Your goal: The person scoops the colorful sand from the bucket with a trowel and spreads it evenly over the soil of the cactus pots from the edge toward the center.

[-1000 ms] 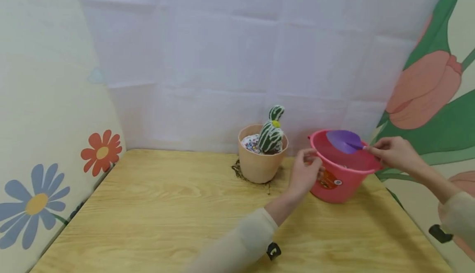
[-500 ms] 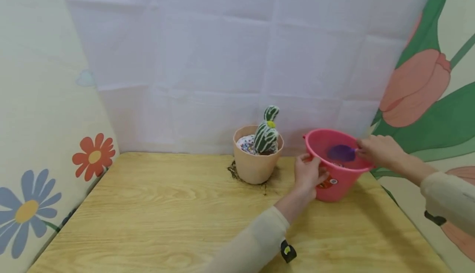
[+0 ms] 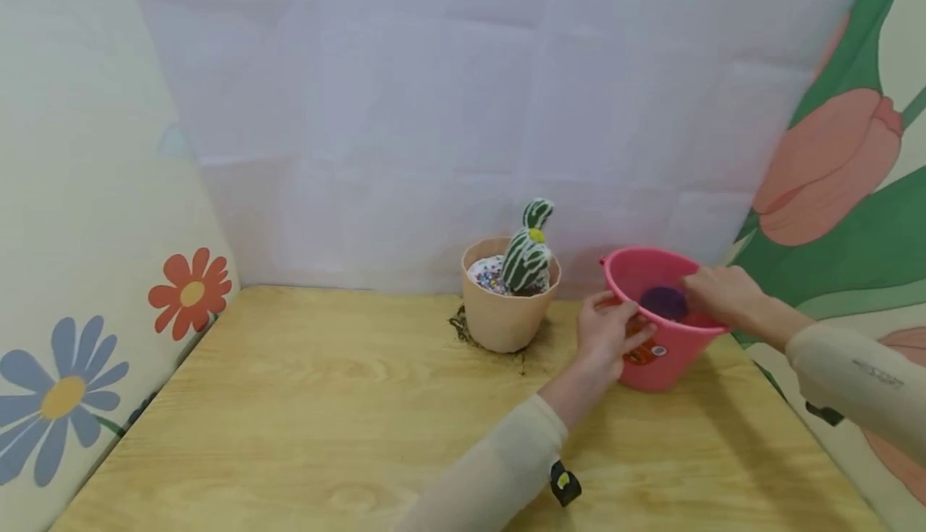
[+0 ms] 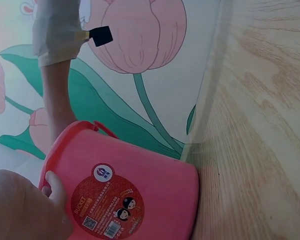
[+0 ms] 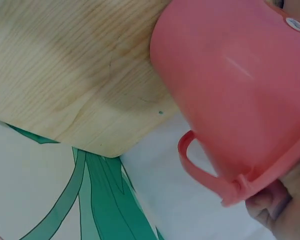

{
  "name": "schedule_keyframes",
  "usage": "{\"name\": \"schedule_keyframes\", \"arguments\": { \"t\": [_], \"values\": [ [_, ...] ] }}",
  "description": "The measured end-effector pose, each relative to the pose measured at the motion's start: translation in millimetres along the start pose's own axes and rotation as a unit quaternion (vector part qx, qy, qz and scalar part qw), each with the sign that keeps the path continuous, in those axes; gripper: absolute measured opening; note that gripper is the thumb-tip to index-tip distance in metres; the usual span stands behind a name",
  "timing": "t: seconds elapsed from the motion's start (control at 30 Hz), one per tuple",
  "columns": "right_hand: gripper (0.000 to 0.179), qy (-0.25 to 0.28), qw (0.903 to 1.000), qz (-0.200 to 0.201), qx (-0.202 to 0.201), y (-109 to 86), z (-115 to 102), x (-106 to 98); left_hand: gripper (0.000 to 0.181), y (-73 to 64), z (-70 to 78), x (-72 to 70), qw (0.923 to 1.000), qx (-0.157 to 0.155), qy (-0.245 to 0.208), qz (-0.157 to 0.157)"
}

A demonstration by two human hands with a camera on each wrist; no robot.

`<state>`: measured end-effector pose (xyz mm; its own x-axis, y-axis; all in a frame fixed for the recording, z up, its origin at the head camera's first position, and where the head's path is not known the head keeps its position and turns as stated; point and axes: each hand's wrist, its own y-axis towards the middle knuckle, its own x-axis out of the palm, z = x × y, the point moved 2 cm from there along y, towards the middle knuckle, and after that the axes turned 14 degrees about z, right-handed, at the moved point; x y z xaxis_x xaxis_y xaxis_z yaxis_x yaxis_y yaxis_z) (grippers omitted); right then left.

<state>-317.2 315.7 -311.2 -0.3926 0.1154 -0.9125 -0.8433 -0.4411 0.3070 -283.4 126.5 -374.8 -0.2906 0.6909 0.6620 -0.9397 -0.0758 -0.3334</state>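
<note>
At the table's right stands a pink bucket (image 3: pixel 673 363), its printed label plain in the left wrist view. My left hand (image 3: pixel 604 335) grips its near left rim, thumb on the rim and fingers along the outside wall. My right hand (image 3: pixel 723 295) reaches over the right side of the rim, fingers curled on the handle of a purple shovel (image 3: pixel 664 304). The shovel's blade is down inside the bucket; its handle is covered by the hand. In the right wrist view, the right hand (image 5: pixel 270 205) shows only partly behind the rim.
Left of the bucket, a peach flowerpot (image 3: pixel 499 323) holds a green-and-white cactus (image 3: pixel 526 263) in white grit with coloured bits. Dark crumbs (image 3: pixel 459 325) lie around its base on the wooden table (image 3: pixel 325 403). A white cloth (image 3: pixel 412 114) hangs behind.
The right hand has lowered the purple shovel from above the rim down into the bucket. The left hand has gone from beside the bucket to gripping its rim.
</note>
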Motion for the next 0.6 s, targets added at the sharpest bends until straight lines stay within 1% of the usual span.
{"name": "schedule_keyframes", "arguments": {
  "t": [0.1,0.2,0.3,0.43,0.5,0.53,0.6],
  "values": [
    [0.027,0.022,0.9994,-0.018,0.019,0.5,-3,6,0.034,-0.1,-0.9,-2.9,0.9999,0.010,-0.002,0.000],
    [0.028,0.042,0.9982,-0.027,0.032,1.2,-3,9,0.032,-0.4,-1.4,-0.7,0.9998,0.020,-0.005,0.000],
    [0.027,0.057,0.9979,-0.026,0.017,2.9,-3,13,0.032,-0.8,-2.8,-1.1,0.9996,0.027,-0.010,-0.001],
    [0.025,0.052,0.9983,-0.010,-0.025,4.8,-2,17,0.032,1.3,-5.4,-0.9,0.9992,0.030,-0.023,-0.009],
    [0.026,0.052,0.9979,-0.009,-0.038,6.1,0,18,0.032,2.7,-5.8,-0.6,0.9992,0.028,-0.026,-0.010],
    [0.026,0.059,0.9974,-0.008,-0.040,7.2,2,19,0.032,3.2,-5.5,-0.5,0.9993,0.027,-0.026,-0.009],
    [0.023,0.090,0.9951,-0.005,-0.040,10.4,4,22,0.032,3.6,-3.9,-0.2,0.9993,0.025,-0.026,-0.007]
  ]
}}
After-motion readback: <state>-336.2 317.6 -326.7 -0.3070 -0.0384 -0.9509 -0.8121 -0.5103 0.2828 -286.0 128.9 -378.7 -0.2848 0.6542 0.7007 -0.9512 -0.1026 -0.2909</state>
